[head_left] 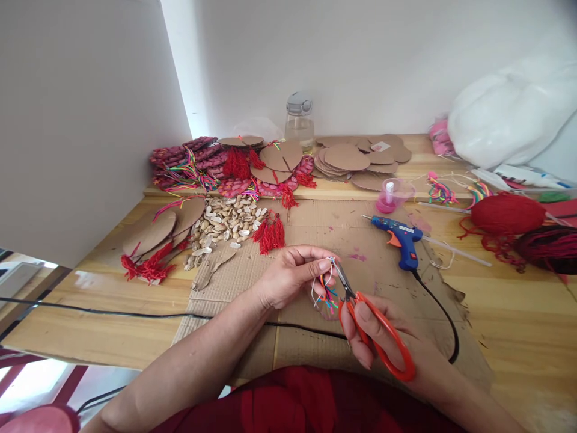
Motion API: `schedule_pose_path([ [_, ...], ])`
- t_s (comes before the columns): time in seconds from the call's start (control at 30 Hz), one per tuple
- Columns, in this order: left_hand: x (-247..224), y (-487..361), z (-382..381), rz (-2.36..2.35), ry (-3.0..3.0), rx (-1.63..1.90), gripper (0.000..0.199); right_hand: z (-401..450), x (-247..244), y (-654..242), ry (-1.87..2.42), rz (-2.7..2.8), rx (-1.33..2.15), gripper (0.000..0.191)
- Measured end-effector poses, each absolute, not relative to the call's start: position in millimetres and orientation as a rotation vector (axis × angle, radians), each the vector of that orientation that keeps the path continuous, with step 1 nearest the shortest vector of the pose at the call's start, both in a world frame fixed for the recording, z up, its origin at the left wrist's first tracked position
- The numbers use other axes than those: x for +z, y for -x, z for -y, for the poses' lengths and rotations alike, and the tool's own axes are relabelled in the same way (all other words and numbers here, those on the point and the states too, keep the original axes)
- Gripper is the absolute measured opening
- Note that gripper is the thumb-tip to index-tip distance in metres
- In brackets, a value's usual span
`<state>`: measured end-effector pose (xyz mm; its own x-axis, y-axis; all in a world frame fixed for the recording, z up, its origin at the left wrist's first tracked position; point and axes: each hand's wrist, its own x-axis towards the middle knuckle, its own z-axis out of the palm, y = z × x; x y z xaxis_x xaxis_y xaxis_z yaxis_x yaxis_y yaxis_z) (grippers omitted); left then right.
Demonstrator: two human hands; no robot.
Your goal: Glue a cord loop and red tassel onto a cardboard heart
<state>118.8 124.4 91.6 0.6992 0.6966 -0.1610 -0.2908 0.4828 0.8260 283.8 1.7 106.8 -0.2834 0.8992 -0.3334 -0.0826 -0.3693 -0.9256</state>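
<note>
My left hand (295,273) pinches the top of a small bunch of multicoloured cords (328,294), whose loose ends hang below the fingers. In my right hand (383,337) are orange-handled scissors (395,355), with thumb and fingers through the loops. The scissor blades point up and left, and their tips meet the cords right at my left fingertips. Whether the blades are fully closed on a cord is too small to tell. Beneath both hands lies a worn cardboard sheet (252,300).
A blue glue gun (399,234) lies to the right, its black cable (439,300) curving toward me. Peanut shells (225,222), red tassels (270,233) and cardboard discs (347,157) sit farther back. Red yarn (507,213) is at right; a water bottle (299,123) stands by the wall.
</note>
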Motion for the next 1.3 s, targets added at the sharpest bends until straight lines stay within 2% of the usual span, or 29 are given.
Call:
schedule_pose_path([
  [0.77, 85.9, -116.8, -122.9, -0.503, -1.004, 0.654, 0.025, -2.8, 103.1, -284.7, 1.237, 1.076, 1.749, 0.054],
  [0.9, 86.7, -117.4, -122.7, -0.517, -0.97, 0.655, 0.027, -3.9, 104.9, -285.6, 1.246, 1.104, 1.655, 0.054],
  [1.3, 87.7, -113.9, -125.4, -0.548, -1.023, 0.654, 0.034, -3.2, 107.3, -285.3, 1.222, 1.092, 1.796, 0.053],
])
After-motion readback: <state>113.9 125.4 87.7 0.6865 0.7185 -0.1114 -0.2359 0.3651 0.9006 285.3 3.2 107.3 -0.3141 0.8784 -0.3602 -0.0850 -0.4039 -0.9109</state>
